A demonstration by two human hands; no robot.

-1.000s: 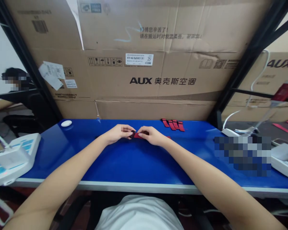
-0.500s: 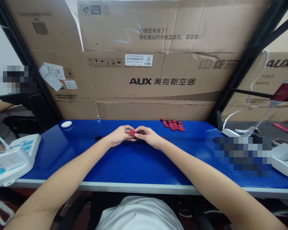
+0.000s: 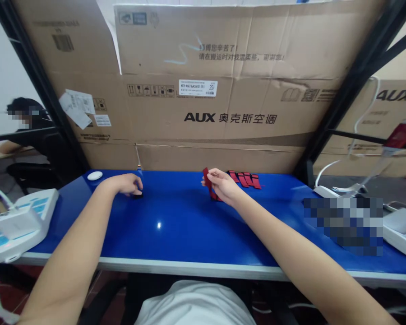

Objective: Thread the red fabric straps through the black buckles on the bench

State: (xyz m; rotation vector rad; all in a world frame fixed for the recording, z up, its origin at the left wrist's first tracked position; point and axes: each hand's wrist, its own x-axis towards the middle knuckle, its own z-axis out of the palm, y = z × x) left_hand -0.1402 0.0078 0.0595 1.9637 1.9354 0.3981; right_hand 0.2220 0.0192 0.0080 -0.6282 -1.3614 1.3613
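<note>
In my right hand [image 3: 221,183] a flat red strip [image 3: 207,178] stands nearly upright, pinched between thumb and fingers above the blue table. Beneath that hand lies another red-and-black piece [image 3: 216,197], partly covered by the fingers. My left hand [image 3: 122,184] is at the left part of the table, its fingers bent down and closed on a small black piece [image 3: 138,196] that they mostly hide. Several red strips with black ends [image 3: 244,179] lie in a row near the back edge, to the right of my right hand.
A white oval object [image 3: 95,175] lies at the table's back left. A white power strip with a plugged adapter [image 3: 20,221] stands at the left edge. Cardboard [image 3: 162,155] walls off the back. Another person [image 3: 34,122] sits beyond the left frame post.
My hands have parted. The left hand has let go of the red strip and moved left to the black piece; the right hand has moved slightly right, keeping the strip and tilting it upright.
</note>
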